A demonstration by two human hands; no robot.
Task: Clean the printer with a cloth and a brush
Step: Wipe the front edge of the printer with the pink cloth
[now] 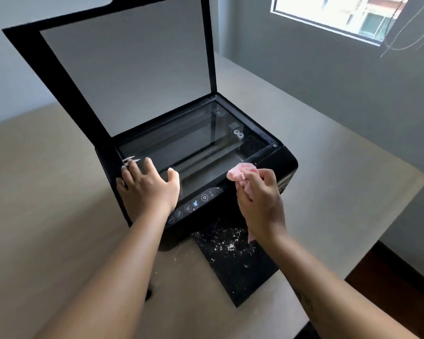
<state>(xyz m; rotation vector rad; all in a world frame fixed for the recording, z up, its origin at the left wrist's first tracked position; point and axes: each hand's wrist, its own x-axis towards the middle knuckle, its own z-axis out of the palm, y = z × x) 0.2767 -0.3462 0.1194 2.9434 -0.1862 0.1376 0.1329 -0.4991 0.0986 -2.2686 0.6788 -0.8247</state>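
A black flatbed printer point(274, 165) is sitting on the beige worktop point(47, 204) with its scanner lid point(123, 69) standing open. The left hand point(148, 184) is lying spread and flat on the printer's front left corner. The right hand point(260, 199) is pinching a crumpled pink cloth point(239, 172) at the glass's front right edge, hiding much of it. White specks are dotting the black output tray point(233, 260). No brush is showing.
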